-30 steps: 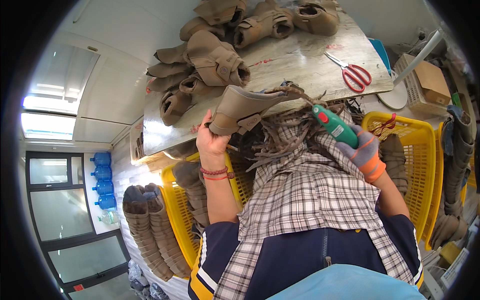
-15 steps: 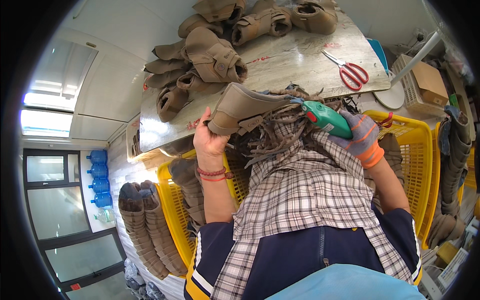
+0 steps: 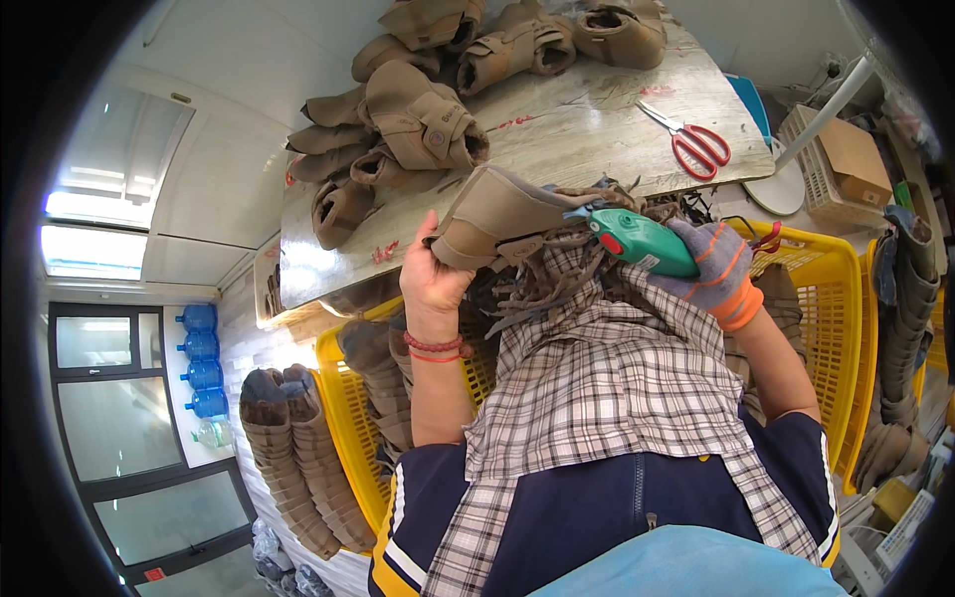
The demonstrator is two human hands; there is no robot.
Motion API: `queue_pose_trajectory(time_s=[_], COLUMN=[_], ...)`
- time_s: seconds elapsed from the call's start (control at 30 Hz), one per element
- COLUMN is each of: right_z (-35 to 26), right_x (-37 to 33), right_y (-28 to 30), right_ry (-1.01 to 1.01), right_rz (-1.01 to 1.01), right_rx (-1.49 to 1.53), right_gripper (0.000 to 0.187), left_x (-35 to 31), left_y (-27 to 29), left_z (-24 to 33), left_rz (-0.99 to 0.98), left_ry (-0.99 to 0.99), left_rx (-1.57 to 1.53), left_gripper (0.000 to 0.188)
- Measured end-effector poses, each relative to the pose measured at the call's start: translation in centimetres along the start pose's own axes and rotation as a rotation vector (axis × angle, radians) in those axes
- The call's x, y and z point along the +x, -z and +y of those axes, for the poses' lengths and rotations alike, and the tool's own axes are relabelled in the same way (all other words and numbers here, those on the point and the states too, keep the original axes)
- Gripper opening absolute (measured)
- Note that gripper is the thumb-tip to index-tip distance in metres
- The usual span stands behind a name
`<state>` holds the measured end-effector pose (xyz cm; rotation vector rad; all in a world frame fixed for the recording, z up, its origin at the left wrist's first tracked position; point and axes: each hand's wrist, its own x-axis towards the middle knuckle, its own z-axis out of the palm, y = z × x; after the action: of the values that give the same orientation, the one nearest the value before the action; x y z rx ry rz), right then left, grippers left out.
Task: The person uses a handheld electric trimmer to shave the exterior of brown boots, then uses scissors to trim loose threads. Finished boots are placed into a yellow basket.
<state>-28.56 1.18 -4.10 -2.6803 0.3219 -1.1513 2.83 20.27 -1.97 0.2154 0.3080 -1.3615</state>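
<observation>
A tan shoe upper [image 3: 497,214] with a strap is gripped by its left end in my left hand [image 3: 435,274], which is bare and has the thumb raised. My right hand [image 3: 714,271], in a grey and orange knitted glove, is wrapped round a green cordless electric cutter [image 3: 645,242] with a red button. The cutter's tip meets the upper's right end, where dark fuzzy lining shows. Below it, a tangle of brown trimmed strips [image 3: 542,289] lies on the checked apron [image 3: 607,378] over my lap.
Several shoe uppers [image 3: 423,114] are heaped on the worn table [image 3: 587,114], with red-handled scissors [image 3: 696,144] at its right. Yellow baskets [image 3: 811,289] stand on both sides of me. Stacked uppers [image 3: 288,448] line the left, and a pale pole [image 3: 826,114] rises at the right.
My left hand has shifted slightly right and turned the upper a little. The cutter has moved slightly left along the upper's edge, and both hands keep their hold.
</observation>
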Motion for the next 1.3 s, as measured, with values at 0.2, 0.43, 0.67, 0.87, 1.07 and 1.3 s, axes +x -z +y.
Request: queue_pose_trajectory(time_s=[0.2, 0.43, 0.67, 0.87, 1.07, 1.3], right_z=[-0.7, -2.2, -3.2, -3.8, -3.4, -2.9], right_x=[0.8, 2.1, 3.2, 3.7, 3.6, 3.4], right_y=[0.0, 0.2, -0.3, -0.2, -0.8, -1.6], right_ry=[-0.090, -0.308, -0.452, -0.549, -0.610, -0.788], right_rz=[-0.022, -0.099, -0.082, -0.042, 0.030, 0.092], right_rx=[0.058, 0.224, 0.422, 0.567, 0.576, 0.631], right_gripper=[0.059, 0.054, 0.049, 0.047, 0.047, 0.052], left_x=[0.0, -0.3, 0.1, 1.1, 2.2, 3.3], left_y=[-1.5, -2.3, -1.3, -1.0, -0.5, -0.2], left_z=[-2.7, -5.6, -6.3, -7.2, -7.9, -8.1], left_rz=[-0.041, -0.193, -0.261, -0.354, -0.241, -0.120], left_ry=[-0.178, -0.478, -0.555, -0.590, -0.765, -1.307], left_rx=[0.150, 0.499, 0.777, 1.034, 1.584, 2.519], left_gripper=[0.042, 0.040, 0.043, 0.045, 0.036, 0.020])
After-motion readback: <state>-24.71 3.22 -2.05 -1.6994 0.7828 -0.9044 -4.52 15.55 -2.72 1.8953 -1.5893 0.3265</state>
